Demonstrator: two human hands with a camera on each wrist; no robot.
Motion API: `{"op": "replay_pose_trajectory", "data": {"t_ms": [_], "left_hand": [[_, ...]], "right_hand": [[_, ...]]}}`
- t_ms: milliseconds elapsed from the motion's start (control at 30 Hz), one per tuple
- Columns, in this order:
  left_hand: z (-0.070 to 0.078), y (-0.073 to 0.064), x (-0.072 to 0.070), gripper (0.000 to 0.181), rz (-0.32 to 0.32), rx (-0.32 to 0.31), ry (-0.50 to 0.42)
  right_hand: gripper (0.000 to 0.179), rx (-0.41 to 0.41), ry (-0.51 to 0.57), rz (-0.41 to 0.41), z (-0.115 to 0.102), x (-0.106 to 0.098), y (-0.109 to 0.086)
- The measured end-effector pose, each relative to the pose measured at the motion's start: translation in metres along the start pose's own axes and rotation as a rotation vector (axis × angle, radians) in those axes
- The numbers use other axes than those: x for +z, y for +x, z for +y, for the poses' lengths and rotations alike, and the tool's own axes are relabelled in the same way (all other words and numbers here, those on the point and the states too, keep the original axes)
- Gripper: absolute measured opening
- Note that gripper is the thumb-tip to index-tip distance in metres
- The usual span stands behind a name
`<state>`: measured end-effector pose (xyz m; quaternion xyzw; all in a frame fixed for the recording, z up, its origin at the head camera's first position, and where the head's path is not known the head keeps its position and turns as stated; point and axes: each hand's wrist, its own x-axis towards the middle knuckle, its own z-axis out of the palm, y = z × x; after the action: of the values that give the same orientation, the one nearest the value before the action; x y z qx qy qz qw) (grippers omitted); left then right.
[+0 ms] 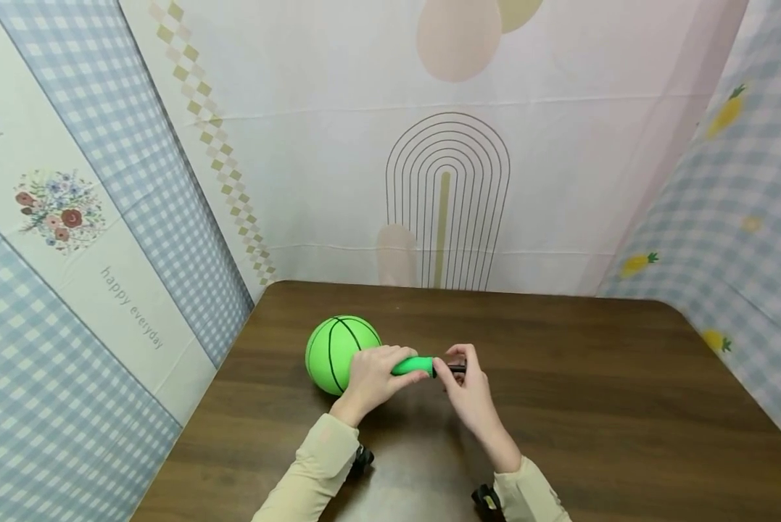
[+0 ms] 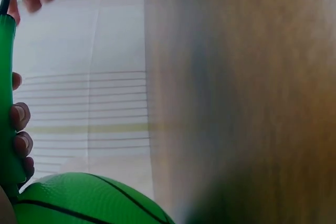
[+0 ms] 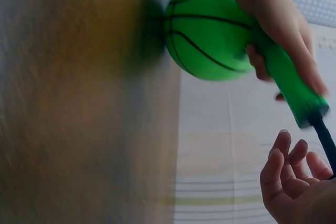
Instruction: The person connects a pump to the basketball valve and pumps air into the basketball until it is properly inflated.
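A bright green ball [image 1: 338, 351] with black lines sits toward the left of the table. Beside it is a green hand pump [image 1: 416, 365], held roughly level; its barrel [image 3: 291, 85] slants away from the ball in the right wrist view. My left hand [image 1: 373, 373] grips the barrel, fingertips wrapped around it in the left wrist view. My right hand [image 1: 471, 391] has curled fingers about the black plunger rod [image 1: 457, 368], its end against the palm. Some rod shows outside the barrel. The left hand hides where pump and ball meet.
The brown wooden table [image 1: 592, 384] extends to the right and toward the front. Behind it hangs a pale printed cloth [image 1: 325, 181], with checked cloths on both sides. Dark wrist devices [image 1: 488, 500] sit at the sleeves [image 1: 527, 493].
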<state>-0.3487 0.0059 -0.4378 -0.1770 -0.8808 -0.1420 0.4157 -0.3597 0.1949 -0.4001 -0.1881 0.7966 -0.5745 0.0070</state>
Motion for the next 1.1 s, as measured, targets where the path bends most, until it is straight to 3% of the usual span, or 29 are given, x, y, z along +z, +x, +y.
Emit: {"op": "replay_pose_trajectory", "data": {"t_ms": [67, 233, 400, 500, 567, 700, 833, 967, 1100], "left_hand": [[0.003, -0.001, 0.002, 0.038, -0.004, 0.009, -0.010], [0.006, 0.002, 0.009, 0.040, -0.020, 0.029, -0.030], [0.002, 0.004, 0.009, 0.048, -0.006, 0.050, -0.020], [0.001, 0.007, 0.013, 0.041, -0.007, 0.082, -0.014], [0.000, 0.010, 0.016, 0.036, -0.007, 0.085, -0.009], [-0.004, 0.014, 0.019, 0.033, 0.011, 0.042, -0.007], [-0.008, 0.017, 0.022, 0.032, 0.020, 0.019, -0.005], [-0.008, 0.018, 0.025, 0.042, 0.017, 0.025, 0.018], [-0.006, 0.020, 0.029, 0.042, 0.038, 0.020, 0.035]], "right_hand": [[0.028, -0.015, 0.017, -0.004, 0.012, 0.007, 0.002], [0.021, -0.038, -0.006, -0.037, 0.017, 0.005, 0.005], [0.016, -0.106, -0.228, -0.064, 0.024, -0.007, 0.009], [0.018, -0.137, -0.315, -0.051, 0.028, -0.020, 0.012], [0.020, -0.156, -0.319, -0.038, 0.030, -0.032, 0.015], [0.020, -0.196, -0.303, 0.052, 0.033, -0.062, 0.022], [0.021, -0.217, -0.373, 0.113, 0.035, -0.088, 0.029], [0.025, -0.202, -0.448, 0.026, 0.036, -0.102, 0.036], [0.023, -0.111, -0.386, -0.071, 0.040, -0.101, 0.041]]}}
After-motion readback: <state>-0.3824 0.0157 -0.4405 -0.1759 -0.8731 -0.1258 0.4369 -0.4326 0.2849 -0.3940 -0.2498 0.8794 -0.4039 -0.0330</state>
